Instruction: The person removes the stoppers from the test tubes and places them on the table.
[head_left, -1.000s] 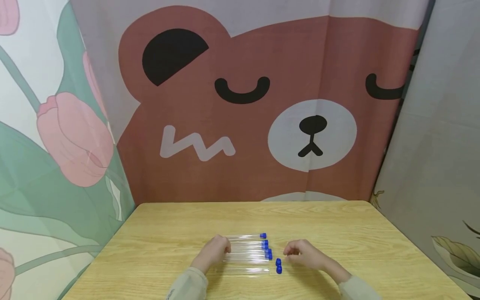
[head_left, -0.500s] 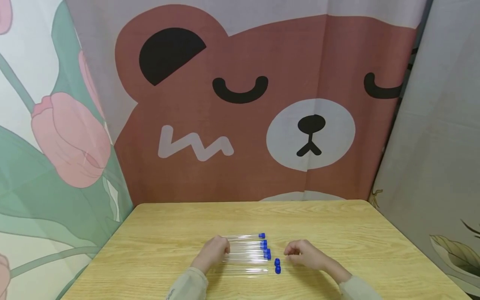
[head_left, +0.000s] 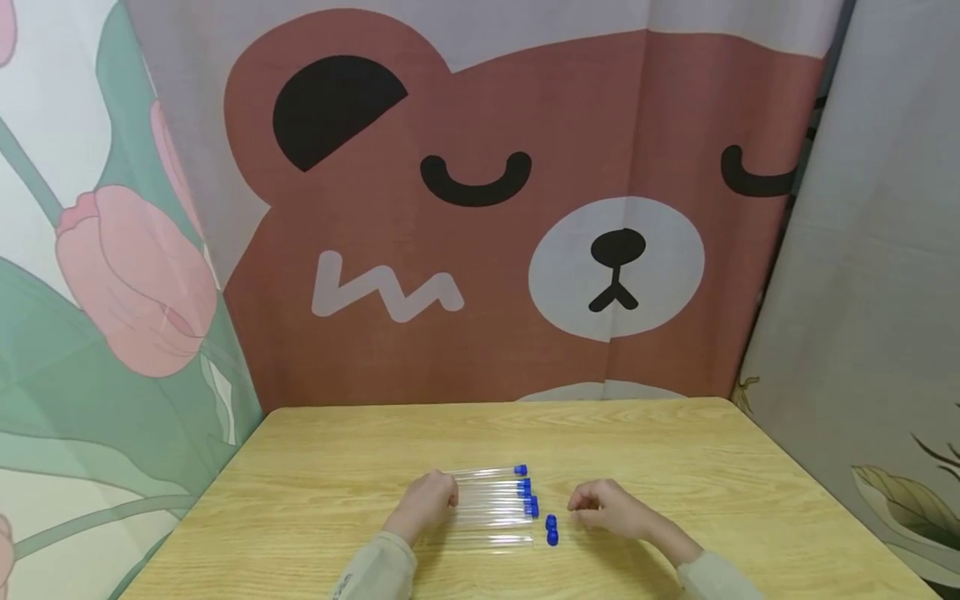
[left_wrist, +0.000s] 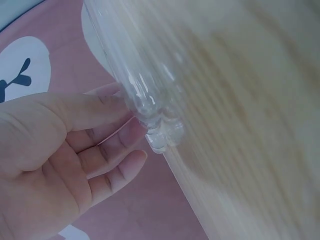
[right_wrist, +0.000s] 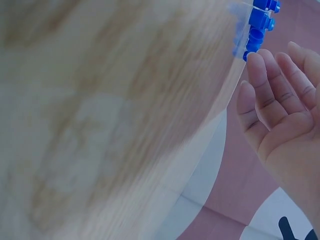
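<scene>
Several clear test tubes [head_left: 487,498] lie side by side on the table, most with blue caps [head_left: 525,486] on their right ends. Nearest the person lies an uncapped tube [head_left: 491,542]. Two loose blue caps [head_left: 552,530] are to the right of the tubes. My left hand [head_left: 426,502] is at the tubes' left ends; in the left wrist view its thumb [left_wrist: 102,112] lies against their rounded ends, fingers loosely bent. My right hand [head_left: 611,508] rests to the right of the loose caps, fingers relaxed, holding nothing. In the right wrist view, blue caps [right_wrist: 259,20] appear beyond its fingertips.
The wood-grain table [head_left: 337,450] extends around the tubes on all sides. Behind it hangs a curtain [head_left: 487,350] with a bear print. A floral curtain [head_left: 135,283] hangs at the left, and a pale curtain [head_left: 862,292] at the right.
The head view has turned slightly right, so the tubes and caps appear a little further left. Both hands stay nearly still, and no object is visibly taken up or put down.
</scene>
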